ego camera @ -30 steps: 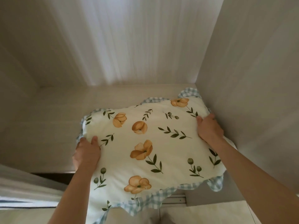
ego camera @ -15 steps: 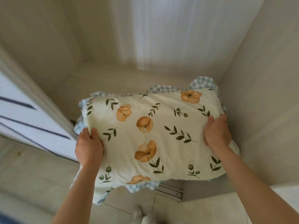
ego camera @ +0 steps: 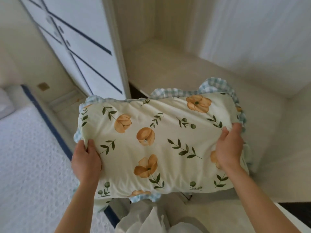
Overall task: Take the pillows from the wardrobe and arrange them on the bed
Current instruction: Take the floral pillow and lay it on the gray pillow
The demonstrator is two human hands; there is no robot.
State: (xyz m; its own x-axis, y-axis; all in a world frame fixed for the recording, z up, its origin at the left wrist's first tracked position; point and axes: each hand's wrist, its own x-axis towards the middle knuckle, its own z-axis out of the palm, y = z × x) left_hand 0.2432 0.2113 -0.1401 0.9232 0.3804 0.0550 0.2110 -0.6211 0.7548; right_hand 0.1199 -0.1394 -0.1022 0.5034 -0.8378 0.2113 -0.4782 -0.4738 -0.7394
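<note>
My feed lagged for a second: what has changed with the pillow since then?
The pillow has come out of the wardrobe toward the person, and the view has swung left, so the bed now shows. Left hand and right hand still grip its ends.

Soft, even daylight, fairly bright, no hard shadows. A pale bright band falls on the wardrobe wall [ego camera: 252, 31] at upper right, a bit washed out. Motion blur is strong on the background: the door [ego camera: 80, 47] w/ dark lines at left and the bed [ego camera: 25, 165] look smeared. The pillow [ego camera: 159, 140] in the centre is sharper. Wide-angle lens bends straight lines near the edges.
</note>
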